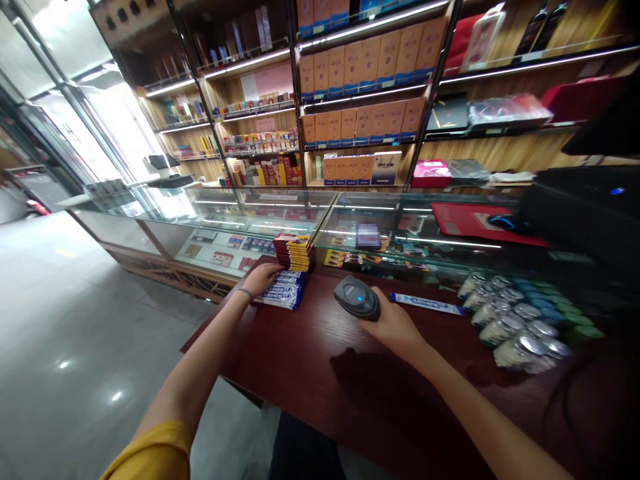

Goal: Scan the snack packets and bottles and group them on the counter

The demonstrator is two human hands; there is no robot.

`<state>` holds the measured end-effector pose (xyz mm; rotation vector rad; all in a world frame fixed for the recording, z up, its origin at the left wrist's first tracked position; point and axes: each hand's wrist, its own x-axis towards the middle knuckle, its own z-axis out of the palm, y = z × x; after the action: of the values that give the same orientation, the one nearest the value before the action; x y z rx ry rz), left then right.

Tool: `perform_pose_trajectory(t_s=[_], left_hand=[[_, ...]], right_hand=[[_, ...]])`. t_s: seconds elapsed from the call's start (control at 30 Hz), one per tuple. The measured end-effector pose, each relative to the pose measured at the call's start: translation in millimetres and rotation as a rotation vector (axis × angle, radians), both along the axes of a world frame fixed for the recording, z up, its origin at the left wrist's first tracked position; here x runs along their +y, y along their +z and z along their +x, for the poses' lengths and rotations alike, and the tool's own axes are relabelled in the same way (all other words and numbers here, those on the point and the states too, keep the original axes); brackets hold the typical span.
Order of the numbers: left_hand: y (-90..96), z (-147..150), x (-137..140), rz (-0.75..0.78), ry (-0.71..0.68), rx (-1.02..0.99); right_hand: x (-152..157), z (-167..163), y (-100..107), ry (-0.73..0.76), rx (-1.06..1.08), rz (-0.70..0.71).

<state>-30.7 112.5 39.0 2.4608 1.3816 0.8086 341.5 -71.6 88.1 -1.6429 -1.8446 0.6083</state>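
Observation:
My right hand [395,328] is wrapped round the handle of a dark grey barcode scanner [357,297], which shows a small blue light. The scanner is above the dark red wooden counter [295,353]. At the left, my left hand [261,279] has its fingers closed at the far left end of a row of blue-and-white snack packets [286,291]; the fingertips are partly hidden. Just beyond those packets stands a stack of red and yellow packets [293,253]. A single blue-and-white packet [427,303] lies apart, to the right of the scanner.
Several jars with silver lids [515,327] stand at the right, beside blue and green-topped containers [555,303]. A glass display case [250,213] borders the counter's far side. On its top are a red mat [480,220] and a mouse [505,223]. Stocked shelves [365,97] rise behind.

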Motion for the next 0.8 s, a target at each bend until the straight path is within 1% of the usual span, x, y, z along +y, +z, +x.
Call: perform_pose_trajectory(t_s=[0.1,0.17,0.33,0.43,0.53,0.6,0.67,0.8], left_hand=[[5.8,9.2,-9.9,0.046,-0.015,0.006],[10.2,20.8,-18.4,0.089,-0.030,0.000],[16.9,67.0,-36.3,0.171,-0.083,-0.058],[16.9,103.4,-42.4,0.190,-0.144,-0.089],[13.4,144.5,-47.0,0.201,-0.219,-0.102],[9.0,174.1,-50.4,0.219,-0.278,-0.107],[3.1,204.6,-54.6,0.243,-0.331,-0.114],[-11.0,264.4,-65.4,0.255,-0.396,-0.150]], right_hand=[[-0.4,5.4,6.9,-0.017,0.018,0.052],[0.5,11.3,11.1,-0.020,0.023,0.072],[5.1,37.5,20.4,-0.062,0.003,0.092],[3.9,61.4,31.8,-0.099,-0.008,0.127],[-3.8,87.9,50.1,-0.151,0.010,0.083],[-11.0,105.2,62.3,-0.158,0.055,0.039],[-18.2,121.7,71.4,-0.169,0.077,0.028],[-31.7,150.2,80.3,-0.227,0.102,0.005]])
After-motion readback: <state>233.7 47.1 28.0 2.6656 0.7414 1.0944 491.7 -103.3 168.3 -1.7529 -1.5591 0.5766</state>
